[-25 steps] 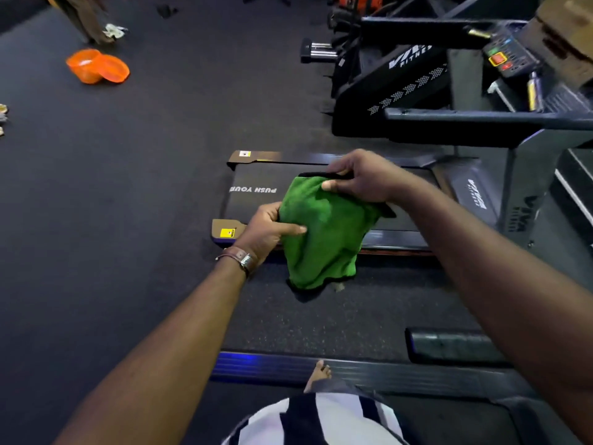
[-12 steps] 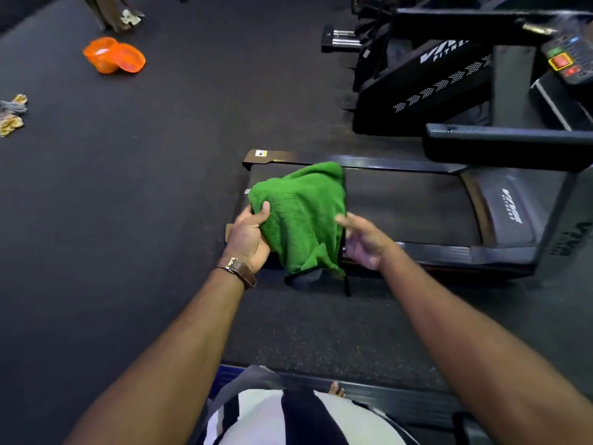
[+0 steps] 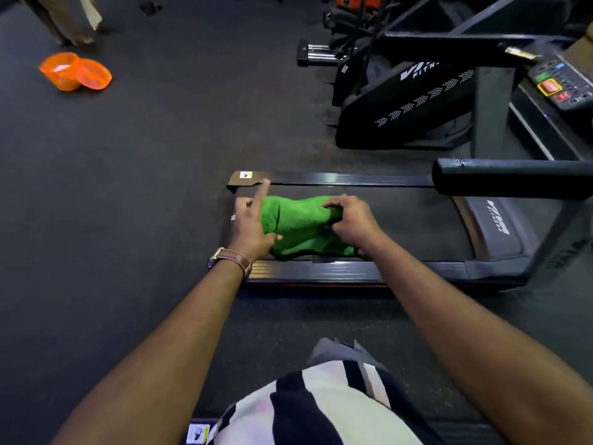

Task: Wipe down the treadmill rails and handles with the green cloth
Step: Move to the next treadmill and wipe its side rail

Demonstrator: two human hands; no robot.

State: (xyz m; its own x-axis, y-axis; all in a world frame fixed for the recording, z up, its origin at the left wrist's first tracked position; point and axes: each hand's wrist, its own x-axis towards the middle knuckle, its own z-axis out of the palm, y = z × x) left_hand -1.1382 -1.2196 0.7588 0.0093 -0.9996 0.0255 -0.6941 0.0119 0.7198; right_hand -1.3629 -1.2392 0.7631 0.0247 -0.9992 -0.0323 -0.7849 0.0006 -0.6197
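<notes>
One cloth, two hands, one treadmill with two rails: near and far. One handle juts in from the right, and two orange bowls sit on the floor. The bunched cloth is over the belt between the rails. The right hand grips its right end with fingers clenched. The left hand has its forefinger straight and thumb on the cloth; whether it pinches, I cannot tell.

The cloth sits over the end of the treadmill belt, held between the left hand and the right hand. The near rail lies before it, the far rail behind. A handle crosses above the belt at the right. Two bowls lie on the floor, far left.
</notes>
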